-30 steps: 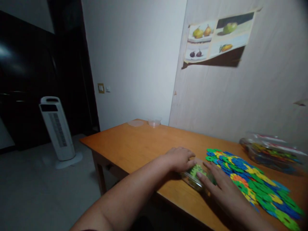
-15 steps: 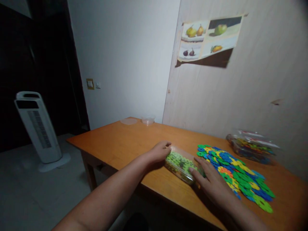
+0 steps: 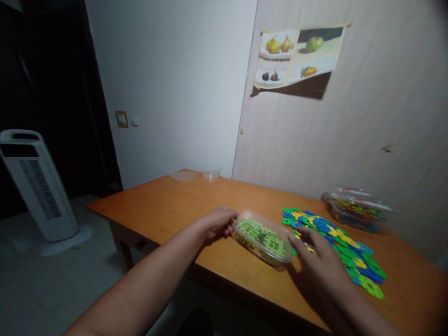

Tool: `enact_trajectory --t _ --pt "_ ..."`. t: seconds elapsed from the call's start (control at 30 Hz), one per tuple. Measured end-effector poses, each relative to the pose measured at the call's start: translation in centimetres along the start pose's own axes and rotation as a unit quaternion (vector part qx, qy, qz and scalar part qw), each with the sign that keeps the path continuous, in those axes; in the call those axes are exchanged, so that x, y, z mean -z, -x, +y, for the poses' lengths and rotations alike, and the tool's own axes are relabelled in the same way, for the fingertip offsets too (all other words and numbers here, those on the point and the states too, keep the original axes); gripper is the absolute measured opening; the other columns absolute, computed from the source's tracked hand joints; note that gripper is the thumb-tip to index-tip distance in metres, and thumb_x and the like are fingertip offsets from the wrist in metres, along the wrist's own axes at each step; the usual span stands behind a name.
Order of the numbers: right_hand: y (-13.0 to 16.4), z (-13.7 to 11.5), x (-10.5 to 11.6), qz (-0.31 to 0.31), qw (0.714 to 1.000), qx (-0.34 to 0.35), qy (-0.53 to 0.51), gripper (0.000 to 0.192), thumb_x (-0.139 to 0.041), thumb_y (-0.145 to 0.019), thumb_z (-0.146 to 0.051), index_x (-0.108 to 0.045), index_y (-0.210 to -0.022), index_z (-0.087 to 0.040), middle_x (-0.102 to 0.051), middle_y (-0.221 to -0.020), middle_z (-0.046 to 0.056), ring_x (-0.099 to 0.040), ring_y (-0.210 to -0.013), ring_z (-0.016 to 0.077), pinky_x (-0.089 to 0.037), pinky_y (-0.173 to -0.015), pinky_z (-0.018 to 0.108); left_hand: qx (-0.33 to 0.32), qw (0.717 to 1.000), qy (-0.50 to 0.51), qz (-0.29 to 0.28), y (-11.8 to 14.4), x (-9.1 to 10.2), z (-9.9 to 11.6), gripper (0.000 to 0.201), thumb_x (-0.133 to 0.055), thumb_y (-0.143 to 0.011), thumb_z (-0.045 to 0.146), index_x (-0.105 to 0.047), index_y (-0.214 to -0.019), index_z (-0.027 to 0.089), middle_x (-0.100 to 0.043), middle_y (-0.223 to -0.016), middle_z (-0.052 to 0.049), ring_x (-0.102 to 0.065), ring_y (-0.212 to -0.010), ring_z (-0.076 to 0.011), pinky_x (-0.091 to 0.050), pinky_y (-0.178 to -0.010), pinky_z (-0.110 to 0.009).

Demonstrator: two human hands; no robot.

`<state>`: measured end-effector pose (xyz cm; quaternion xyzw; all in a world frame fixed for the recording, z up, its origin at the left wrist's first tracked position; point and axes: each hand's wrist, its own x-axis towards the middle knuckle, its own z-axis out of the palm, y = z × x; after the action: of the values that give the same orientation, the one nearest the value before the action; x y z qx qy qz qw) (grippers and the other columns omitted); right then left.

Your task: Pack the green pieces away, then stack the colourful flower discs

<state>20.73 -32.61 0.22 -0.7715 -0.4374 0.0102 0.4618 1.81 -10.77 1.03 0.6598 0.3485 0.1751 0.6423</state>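
Observation:
A clear plastic box [image 3: 247, 249] with light green pieces [image 3: 269, 241] inside sits near the front edge of the wooden table, slanting down to the right. At its left end, my left hand [image 3: 221, 220] has its fingers curled against the side. My right hand [image 3: 320, 256] is at the other end, thumb on the corner of the box and index finger stretched out beside it; its other fingers are partly hidden. Right behind this hand spreads a pile of flat, flower-shaped plastic discs [image 3: 353, 254] in green, blue and yellow.
Against the wall at the right stands another clear container [image 3: 357, 210] with coloured pieces. A round clear bowl [image 3: 211, 174] and a flat clear lid [image 3: 182, 176] lie at the table's [image 3: 168, 205] far corner. On the floor at left is a white tower fan [image 3: 42, 186].
My right hand has drawn back from the top of the box to its right end, uncovering more of it. My left hand stays at the left end. The view has shifted slightly right.

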Motion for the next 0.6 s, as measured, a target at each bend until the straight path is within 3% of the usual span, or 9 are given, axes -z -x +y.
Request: enact_trajectory --t 0.1,0.23,0.4,0.6 --pt "1.0 0.2 0.1 0.003 0.991 -0.095 -0.097 0.041 -0.065 -0.081 -0.056 -0.065 -0.101 -0.02 -0.072 -0.093 0.008 -0.067 -0.085 0.0252 -0.053 -0.073 0.037 0.013 1.0 0.011 -0.008 0.2 0.0 0.1 0.016 -0.057 -0.073 0.029 -0.06 -0.07 0.014 -0.055 -0.056 0.0 -0.045 -0.042 -0.0072 -0.033 -0.039 -0.019" --pt "2.4 -0.4 -0.9 -0.07 0.933 -0.209 -0.283 0.032 -0.067 -0.082 -0.052 -0.057 -0.08 -0.022 -0.06 -0.059 -0.001 -0.055 -0.05 0.0131 -0.038 -0.043 0.022 0.027 0.999 0.043 -0.019 0.3 0.0 0.1 0.013 -0.056 -0.072 0.025 -0.059 -0.066 0.013 -0.055 -0.055 -0.001 -0.046 -0.042 -0.0075 -0.033 -0.038 -0.018" --pt "2.7 -1.5 -1.6 -0.104 0.899 -0.265 -0.332 0.024 -0.064 -0.083 -0.039 -0.057 -0.072 -0.018 -0.061 -0.056 0.001 -0.045 -0.039 0.0065 -0.028 -0.035 0.017 0.029 0.996 0.079 -0.032 0.0 0.0 -0.1 0.008 -0.056 -0.067 0.019 -0.054 -0.062 0.013 -0.052 -0.05 0.0 -0.043 -0.041 -0.0061 -0.03 -0.036 -0.016" --pt "2.4 -1.8 -1.6 -0.117 0.88 -0.282 -0.363 0.023 -0.059 -0.084 -0.032 -0.059 -0.067 -0.016 -0.057 -0.051 0.001 -0.048 -0.039 0.0093 -0.036 -0.037 0.02 0.05 0.989 0.124 -0.058 -0.1 0.3 -0.3 0.011 -0.058 -0.068 0.02 -0.052 -0.061 0.014 -0.051 -0.048 0.001 -0.041 -0.039 -0.0049 -0.03 -0.035 -0.014"
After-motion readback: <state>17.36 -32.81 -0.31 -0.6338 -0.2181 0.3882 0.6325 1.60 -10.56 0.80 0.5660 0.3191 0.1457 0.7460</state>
